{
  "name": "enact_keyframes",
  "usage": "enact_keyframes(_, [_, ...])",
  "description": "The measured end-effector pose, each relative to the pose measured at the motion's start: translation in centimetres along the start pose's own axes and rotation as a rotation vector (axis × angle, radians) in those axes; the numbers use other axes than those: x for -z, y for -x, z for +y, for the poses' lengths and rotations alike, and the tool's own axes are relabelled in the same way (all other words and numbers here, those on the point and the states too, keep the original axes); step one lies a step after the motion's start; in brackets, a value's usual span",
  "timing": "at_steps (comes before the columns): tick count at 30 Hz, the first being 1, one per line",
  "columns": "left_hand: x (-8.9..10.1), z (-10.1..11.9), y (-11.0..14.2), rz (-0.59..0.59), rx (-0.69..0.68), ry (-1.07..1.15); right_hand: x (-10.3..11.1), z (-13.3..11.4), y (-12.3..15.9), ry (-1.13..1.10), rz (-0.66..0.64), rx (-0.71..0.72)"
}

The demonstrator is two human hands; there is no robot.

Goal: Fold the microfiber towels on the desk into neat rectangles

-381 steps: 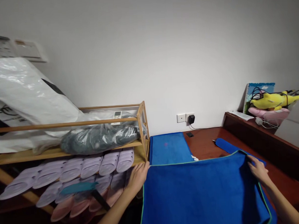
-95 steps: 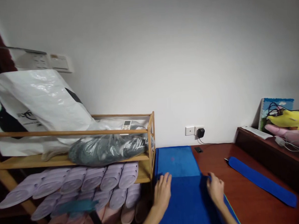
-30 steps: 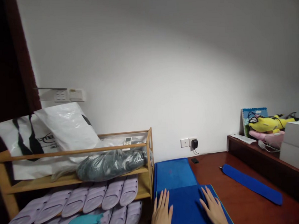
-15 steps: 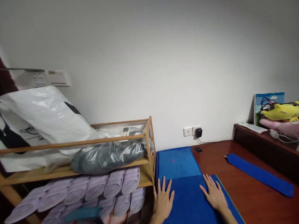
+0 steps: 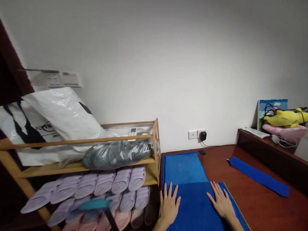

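A blue cloth (image 5: 192,207) lies spread on a reddish-brown tabletop, with a lighter blue section (image 5: 184,168) at its far end. My left hand (image 5: 169,205) rests palm down on the cloth's left edge, fingers spread. On the right side of the cloth, my right hand (image 5: 221,202) also lies flat with its fingers apart. Neither hand grips anything. Further right, a narrow folded blue strip (image 5: 258,175) lies on the tabletop, apart from both hands.
Left of the table stands a wooden rack (image 5: 126,140) with bagged items, a remote control (image 5: 132,132) and rows of slippers (image 5: 104,184). A black plug (image 5: 203,136) sits in the wall socket. A raised shelf (image 5: 272,147) at right bears a yellow plush toy (image 5: 284,118).
The camera view has turned slightly left, so more of the rack and its slippers shows. Both hands stay flat on the cloth in nearly the same place.
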State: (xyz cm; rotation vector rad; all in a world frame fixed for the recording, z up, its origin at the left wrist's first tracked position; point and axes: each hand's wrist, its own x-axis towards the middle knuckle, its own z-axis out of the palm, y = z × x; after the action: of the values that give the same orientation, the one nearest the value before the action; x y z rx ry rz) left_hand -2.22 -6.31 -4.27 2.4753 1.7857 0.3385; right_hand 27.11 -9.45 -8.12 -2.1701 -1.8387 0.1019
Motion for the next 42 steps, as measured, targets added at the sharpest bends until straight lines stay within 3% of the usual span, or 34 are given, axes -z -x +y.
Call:
enact_keyframes(18, [0.3,2.6,5.5,0.023,-0.041,0.008,2.0,1.1,7.2,0.026,-0.001,-0.047])
enact_keyframes(31, [1.5,2.9,8.8,-0.025,-0.062,0.006,2.5,1.1,11.2,-0.038,0.001,-0.048])
enact_keyframes(38, [4.6,-0.1,6.1,-0.035,-0.127,0.166,4.2,5.7,8.5,-0.13,-0.029,-0.099])
enact_keyframes(42, [5.0,-1.5,4.3,-0.067,-0.092,0.261,5.0,7.1,7.3,-0.107,-0.019,-0.094])
